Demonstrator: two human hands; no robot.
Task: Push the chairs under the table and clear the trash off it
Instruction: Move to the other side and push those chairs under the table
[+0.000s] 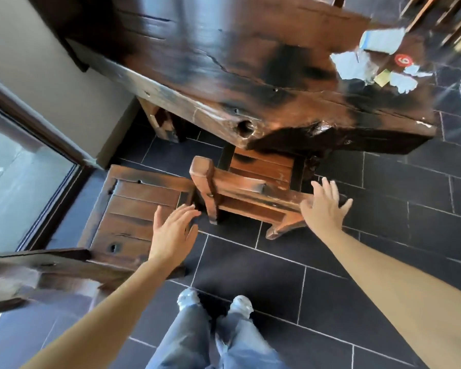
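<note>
A thick dark wooden table (250, 75) fills the upper part of the head view. Torn white paper scraps (349, 65) and a red round tag (403, 60) lie on its right end. A wooden chair (248, 193) stands at the table's near edge with its seat partly under the top and its backrest toward me. My left hand (175, 231) is open, just short of the backrest's left post. My right hand (326, 206) is open too, fingers spread, at the backrest's right end. A second wooden chair (133, 209) stands out from the table at the left.
The floor is dark tile (383, 235). A glass door with a dark frame (24, 169) and a grey wall are at the left. More wooden furniture (437, 20) shows at the top right. My legs and shoes (216, 315) are below the chairs.
</note>
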